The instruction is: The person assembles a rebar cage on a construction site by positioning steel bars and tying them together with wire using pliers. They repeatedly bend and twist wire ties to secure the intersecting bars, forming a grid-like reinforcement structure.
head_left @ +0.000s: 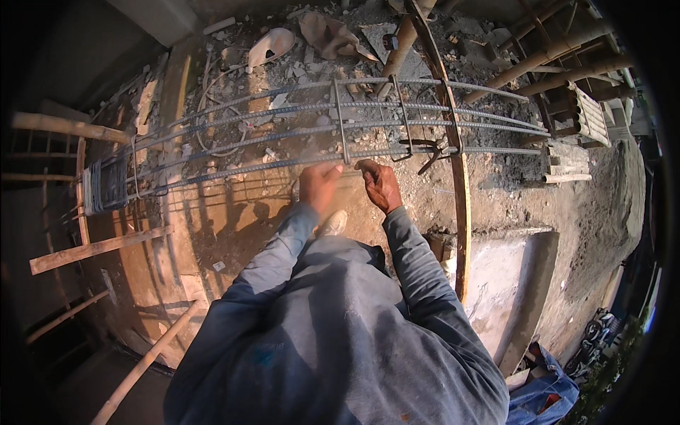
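Long ribbed steel bars (276, 163) run across in front of me as a raised rebar cage. Just below the nearest bar, by the lower end of a steel stirrup (341, 120), are both my hands. My left hand (319, 186) is closed and slightly blurred, fingertips toward the stirrup. With bent fingers pinched together, my right hand (381, 185) faces it a short gap away. Whatever either pinch holds is too small to make out. A second stirrup (404, 113) hangs farther right. Beside it, dark pincers (427, 150) rest on the near bar.
An upright-looking wooden board (461, 212) supports the bars at right. Bundled stirrups (106, 185) sit at the left end. Bamboo poles (152, 358) and a plank (103, 249) stand at left. Rubble with a broken pale basin (271, 47) lies beyond; a blue tarp (549, 393) is low right.
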Available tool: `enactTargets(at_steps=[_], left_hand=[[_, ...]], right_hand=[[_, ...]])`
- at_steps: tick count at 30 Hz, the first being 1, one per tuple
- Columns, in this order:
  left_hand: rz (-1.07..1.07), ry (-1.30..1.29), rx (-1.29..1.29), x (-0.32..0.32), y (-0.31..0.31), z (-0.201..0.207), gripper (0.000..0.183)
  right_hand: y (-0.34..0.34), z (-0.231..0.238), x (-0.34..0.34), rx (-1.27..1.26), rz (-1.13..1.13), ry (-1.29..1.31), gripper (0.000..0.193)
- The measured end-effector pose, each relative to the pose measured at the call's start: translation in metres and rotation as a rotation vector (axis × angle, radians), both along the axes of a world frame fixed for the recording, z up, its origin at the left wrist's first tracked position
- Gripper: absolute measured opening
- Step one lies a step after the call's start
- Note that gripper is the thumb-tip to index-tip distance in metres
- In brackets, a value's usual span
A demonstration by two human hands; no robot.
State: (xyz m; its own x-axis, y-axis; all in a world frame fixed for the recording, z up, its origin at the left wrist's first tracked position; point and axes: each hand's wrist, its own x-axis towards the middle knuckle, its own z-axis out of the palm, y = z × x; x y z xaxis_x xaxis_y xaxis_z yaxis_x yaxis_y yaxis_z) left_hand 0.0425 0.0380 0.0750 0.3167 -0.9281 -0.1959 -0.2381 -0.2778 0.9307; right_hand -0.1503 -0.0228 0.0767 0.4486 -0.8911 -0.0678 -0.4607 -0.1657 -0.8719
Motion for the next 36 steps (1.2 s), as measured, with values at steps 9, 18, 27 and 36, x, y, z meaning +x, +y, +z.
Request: enactTargets(at_steps=[9,18,27,36], left_hand=[[0.051,0.853,0.222,-0.012,0.011,0.018,0.015],[0.204,1.014,0.295,-0.013,0.002,0.009,0.013],[0.233,0.843,0.222,-0.003,0.007,-0.002,0.015],[0.122,0.219,-0.06,-0.011,0.018,0.004,0.026]], right_hand=[[0.028,0.058,0.019,-0.086,0.124,0.139,0.021],[0.033,0.058,0.019,0.153,0.055,0.033,0.023],[0.012,0.053,-0.016,0.258,0.113,-0.145,0.028],[-0.001,-0.019,0.005,-0.131,-0.032,0.154,0.022]])
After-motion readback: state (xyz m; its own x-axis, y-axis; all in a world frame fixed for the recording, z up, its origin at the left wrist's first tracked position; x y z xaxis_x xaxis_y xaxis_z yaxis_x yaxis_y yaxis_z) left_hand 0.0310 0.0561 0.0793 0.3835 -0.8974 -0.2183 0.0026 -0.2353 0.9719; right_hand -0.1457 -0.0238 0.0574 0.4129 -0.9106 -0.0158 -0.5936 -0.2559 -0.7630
